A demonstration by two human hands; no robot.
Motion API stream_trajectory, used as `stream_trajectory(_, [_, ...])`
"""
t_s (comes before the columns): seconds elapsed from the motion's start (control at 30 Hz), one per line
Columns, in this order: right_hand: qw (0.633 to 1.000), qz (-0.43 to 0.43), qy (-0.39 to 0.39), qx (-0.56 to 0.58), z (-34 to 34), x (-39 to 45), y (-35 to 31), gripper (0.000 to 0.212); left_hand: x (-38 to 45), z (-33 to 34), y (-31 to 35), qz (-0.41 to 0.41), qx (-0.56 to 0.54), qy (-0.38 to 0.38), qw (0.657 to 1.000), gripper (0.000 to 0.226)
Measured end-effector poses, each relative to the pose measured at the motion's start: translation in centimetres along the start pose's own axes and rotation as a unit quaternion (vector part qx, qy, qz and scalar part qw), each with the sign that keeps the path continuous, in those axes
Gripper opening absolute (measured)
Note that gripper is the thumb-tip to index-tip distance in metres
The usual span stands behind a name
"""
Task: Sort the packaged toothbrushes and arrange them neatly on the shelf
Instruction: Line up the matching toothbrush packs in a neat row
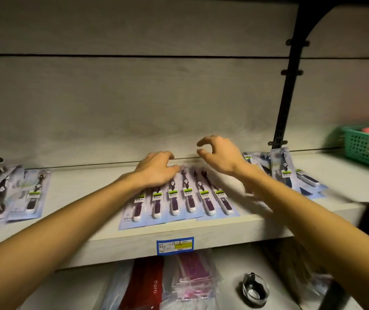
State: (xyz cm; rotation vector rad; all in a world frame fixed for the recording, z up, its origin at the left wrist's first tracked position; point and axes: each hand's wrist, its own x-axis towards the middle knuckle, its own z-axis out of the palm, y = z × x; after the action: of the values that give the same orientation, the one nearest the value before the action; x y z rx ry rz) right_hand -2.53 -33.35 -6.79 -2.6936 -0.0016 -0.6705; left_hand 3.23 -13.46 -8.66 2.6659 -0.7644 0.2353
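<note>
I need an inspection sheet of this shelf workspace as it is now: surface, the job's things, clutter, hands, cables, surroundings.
Surface: pale wooden shelf with a blue price label on its front edge.
Job's things: middle row of packaged toothbrushes, overlapping side by side; left pile and right pile lie untidy.
Clutter: green basket at far right.
Hands: left hand rests on the middle row; right hand hovers above it, fingers curled, holding nothing.
Cables: nothing seen.
Surroundings: black bracket; lower shelf holds bagged goods and a small glass dish.
</note>
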Motion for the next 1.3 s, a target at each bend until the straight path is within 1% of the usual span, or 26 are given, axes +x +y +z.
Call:
stream_trajectory(0.07, [0.999, 0.012, 0.013, -0.030, -1.9, -0.5, 2.5, 0.034, 0.3, 0.3, 2.1, 0.036, -0.022, -0.042, 0.998, 0.056])
stream_trajectory(0.17, [0.997, 0.043, 0.013, -0.062, -4.0, -1.4, 5.8, 0.038, 0.7, 1.7, 5.2, 0.085, 0.000, -0.051, 0.995, 0.065])
stream_trajectory(0.2, [0.996, 0.057, -0.005, -0.073, -4.3, -1.8, 6.7, 0.042, 0.8, 2.2, 6.0, 0.092, 0.011, -0.060, 0.994, 0.069])
stream_trajectory(0.27, [0.988, 0.088, -0.067, -0.110, -4.6, -2.3, 8.1, 0.051, 1.2, 3.3, 7.1, 0.092, 0.040, -0.099, 0.990, 0.079])
stream_trajectory(0.33, [0.977, 0.106, -0.113, -0.149, -4.6, -2.9, 8.9, 0.053, 1.5, 4.0, 7.6, 0.094, 0.086, -0.131, 0.983, 0.083])
stream_trajectory(0.4, [0.975, 0.101, -0.119, -0.160, -4.3, -3.3, 9.2, 0.050, 1.7, 4.3, 7.7, 0.104, 0.117, -0.144, 0.977, 0.079])
stream_trajectory(0.47, [0.978, 0.082, -0.106, -0.160, -3.9, -3.6, 9.0, 0.047, 1.7, 4.3, 7.2, 0.110, 0.119, -0.149, 0.975, 0.076])
stream_trajectory(0.57, [0.979, 0.047, -0.104, -0.171, -2.6, -3.7, 7.8, 0.035, 1.3, 4.0, 5.7, 0.111, 0.114, -0.147, 0.976, 0.072])
stream_trajectory(0.67, [0.983, 0.051, -0.109, -0.141, -1.2, -3.4, 6.9, 0.033, 0.8, 3.5, 3.7, 0.117, 0.124, -0.158, 0.973, 0.072])
stream_trajectory(0.77, [0.986, 0.062, -0.118, -0.099, -1.0, -3.0, 6.4, 0.036, 0.2, 2.7, 1.6, 0.105, 0.132, -0.170, 0.971, 0.071])
stream_trajectory(0.83, [0.986, 0.061, -0.117, -0.099, -1.0, -2.9, 6.0, 0.038, -0.2, 2.2, 0.6, 0.099, 0.135, -0.178, 0.970, 0.072])
stream_trajectory(0.87, [0.987, 0.057, -0.117, -0.096, -0.8, -2.8, 5.7, 0.035, -0.3, 1.9, 0.2, 0.095, 0.140, -0.186, 0.968, 0.072])
stream_trajectory(0.93, [0.989, 0.041, -0.120, -0.075, -0.6, -2.4, 5.2, 0.023, -0.5, 1.1, -0.2, 0.080, 0.153, -0.206, 0.963, 0.074])
stream_trajectory(1.0, [0.990, 0.031, -0.134, -0.017, -0.7, -2.0, 4.9, 0.016, -0.3, 0.2, 0.0, 0.067, 0.169, -0.214, 0.960, 0.078])
stream_trajectory(1.03, [0.988, 0.031, -0.148, 0.025, -1.0, -1.8, 4.8, 0.024, -0.1, -0.3, 0.3, 0.069, 0.177, -0.201, 0.961, 0.080])
stream_trajectory(1.1, [0.974, 0.052, -0.183, 0.123, -1.6, -1.7, 4.7, 0.052, 0.6, -1.0, 1.4, 0.099, 0.186, -0.150, 0.966, 0.084])
stream_trajectory(1.13, [0.965, 0.061, -0.199, 0.162, -1.9, -1.8, 4.8, 0.057, 1.0, -1.1, 2.2, 0.123, 0.179, -0.128, 0.968, 0.084])
stream_trajectory(1.17, [0.959, 0.064, -0.210, 0.178, -2.2, -1.8, 4.9, 0.057, 1.4, -1.1, 3.1, 0.150, 0.164, -0.117, 0.968, 0.084])
stream_trajectory(1.2, [0.960, 0.061, -0.214, 0.170, -2.4, -1.8, 5.1, 0.055, 1.8, -0.8, 3.9, 0.178, 0.145, -0.119, 0.966, 0.083])
stream_trajectory(1.3, [0.973, 0.034, -0.205, 0.099, -2.9, -2.1, 5.9, 0.048, 3.0, 0.6, 6.0, 0.224, 0.129, -0.146, 0.955, 0.080])
